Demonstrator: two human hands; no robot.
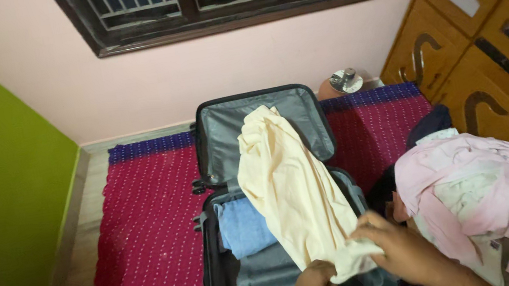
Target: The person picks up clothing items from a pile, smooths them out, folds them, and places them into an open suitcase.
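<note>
Head view: soft cream garment [288,185], both hands.

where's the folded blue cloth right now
In the head view the folded blue cloth lies inside the open suitcase, at the left of its lower half, partly under the cream garment that both hands hold.
</note>
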